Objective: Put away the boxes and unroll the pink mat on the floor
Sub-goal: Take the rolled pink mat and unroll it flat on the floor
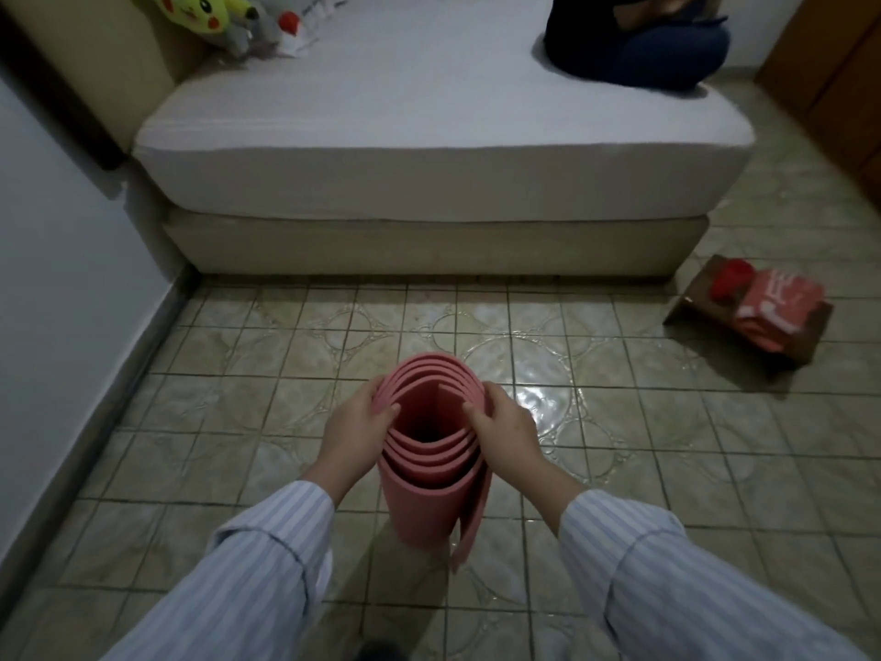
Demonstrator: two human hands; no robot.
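Both hands point(355, 429) around upright mat point(436, 498)

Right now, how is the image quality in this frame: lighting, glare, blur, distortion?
Head view: dim and soft overall. Glare patches shine on the glossy floor tiles right of the pink mat. Wide-angle distortion curves the bed edge and the wall line. Left hand and right hand are reasonably sharp; the box and the plush toy at the edges are blurred.

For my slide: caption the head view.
Both hands, left hand and right hand, grip the rolled pink mat upright on the tiled floor.
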